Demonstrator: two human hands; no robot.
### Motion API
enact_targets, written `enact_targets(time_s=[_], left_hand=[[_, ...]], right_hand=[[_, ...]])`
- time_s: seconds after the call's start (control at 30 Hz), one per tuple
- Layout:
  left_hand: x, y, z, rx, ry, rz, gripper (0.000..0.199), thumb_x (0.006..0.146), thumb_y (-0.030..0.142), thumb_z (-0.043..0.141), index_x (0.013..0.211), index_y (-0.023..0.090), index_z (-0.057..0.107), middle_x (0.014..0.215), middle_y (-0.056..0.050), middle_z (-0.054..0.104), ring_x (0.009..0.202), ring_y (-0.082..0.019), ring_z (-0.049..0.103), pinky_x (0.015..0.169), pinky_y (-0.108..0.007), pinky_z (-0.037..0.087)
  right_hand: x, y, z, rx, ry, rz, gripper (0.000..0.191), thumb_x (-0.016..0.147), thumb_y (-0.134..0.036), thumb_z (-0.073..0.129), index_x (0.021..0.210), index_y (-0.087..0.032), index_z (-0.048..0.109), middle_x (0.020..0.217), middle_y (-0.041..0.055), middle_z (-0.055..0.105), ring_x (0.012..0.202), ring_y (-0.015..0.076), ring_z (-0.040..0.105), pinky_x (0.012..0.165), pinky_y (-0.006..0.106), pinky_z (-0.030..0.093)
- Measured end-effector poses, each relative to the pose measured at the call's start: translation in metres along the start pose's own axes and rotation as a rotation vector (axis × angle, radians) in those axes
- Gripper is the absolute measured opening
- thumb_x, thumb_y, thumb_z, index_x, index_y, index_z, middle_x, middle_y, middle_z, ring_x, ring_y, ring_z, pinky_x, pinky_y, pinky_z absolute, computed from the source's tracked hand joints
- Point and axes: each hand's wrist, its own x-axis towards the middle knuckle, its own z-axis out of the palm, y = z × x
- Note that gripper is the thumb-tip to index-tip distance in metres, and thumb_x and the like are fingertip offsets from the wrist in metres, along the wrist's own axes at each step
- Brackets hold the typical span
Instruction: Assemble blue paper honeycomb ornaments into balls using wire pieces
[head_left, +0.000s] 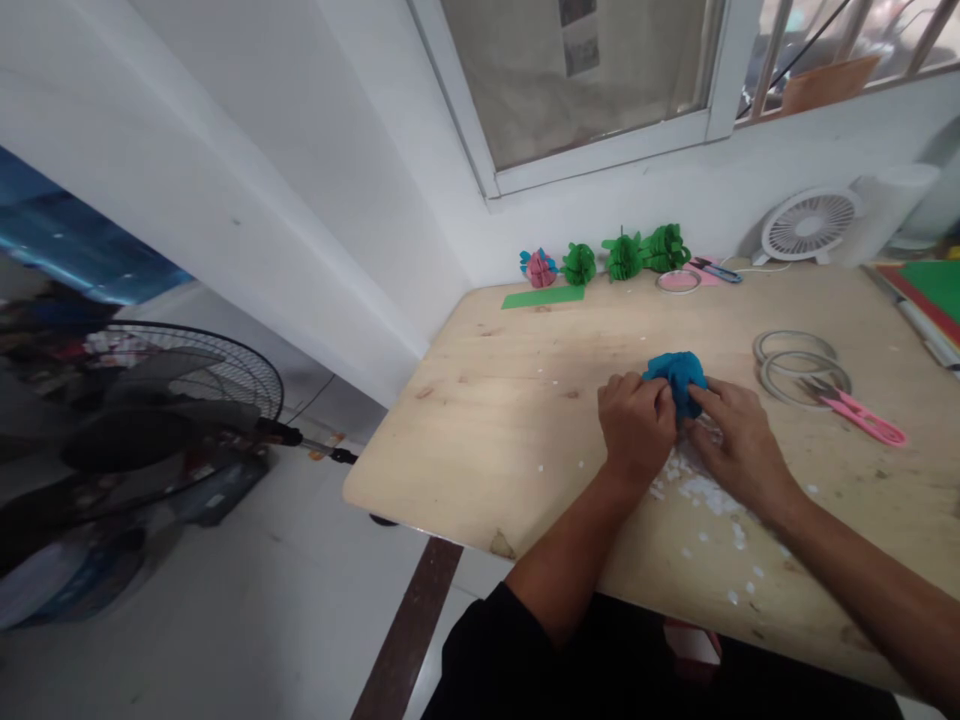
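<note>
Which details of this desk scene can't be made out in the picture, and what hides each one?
All in the head view:
- Near side of the blue piece: covered by fingers of the left hand and right hand.
- Right elbow: cut off by the right edge.
- Green sheet: also cut off by the right edge.
- Floor fan: its blades are dark and blurred.
- Dark pictures in the window: too small and dim.
</note>
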Motion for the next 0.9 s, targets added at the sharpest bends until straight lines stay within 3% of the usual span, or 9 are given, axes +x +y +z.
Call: enact_targets(time_s=[0.17, 0.5, 0.9], left_hand=[[-0.001, 0.008, -0.002, -0.132, -0.018, -0.116, 0.020, 0.092, 0.034, 0.064, 0.101, 0.020, 0.076, 0.084, -0.005, 0.068, 0.084, -0.021, 0.059, 0.081, -0.035, 0.045], [0.000, 0.009, -0.002, -0.080, -0.133, -0.089, 0.019, 0.085, 0.030, 0.071, 0.102, 0.024, 0.076, 0.082, -0.003, 0.070, 0.088, -0.023, 0.061, 0.084, -0.038, 0.045], [-0.001, 0.004, 0.006, -0.069, 0.011, -0.092, 0.016, 0.080, 0.014, 0.066, 0.091, 0.021, 0.075, 0.078, -0.003, 0.071, 0.084, -0.022, 0.062, 0.082, -0.036, 0.045]], right_hand=[[0.002, 0.000, 0.001, -0.045, -0.022, -0.061, 0.032, 0.091, -0.024, 0.053, 0.121, -0.017, 0.060, 0.113, 0.0173, 0.066, 0.102, 0.0336, 0.060, 0.079, 0.047, 0.052], [0.004, -0.007, -0.003, -0.111, -0.013, -0.057, 0.031, 0.091, -0.023, 0.052, 0.120, -0.015, 0.060, 0.113, 0.0181, 0.064, 0.103, 0.0336, 0.059, 0.081, 0.047, 0.050], [0.006, -0.016, -0.009, -0.171, -0.045, -0.081, 0.031, 0.091, -0.022, 0.053, 0.119, -0.016, 0.064, 0.116, 0.0174, 0.066, 0.111, 0.0348, 0.057, 0.086, 0.048, 0.047]])
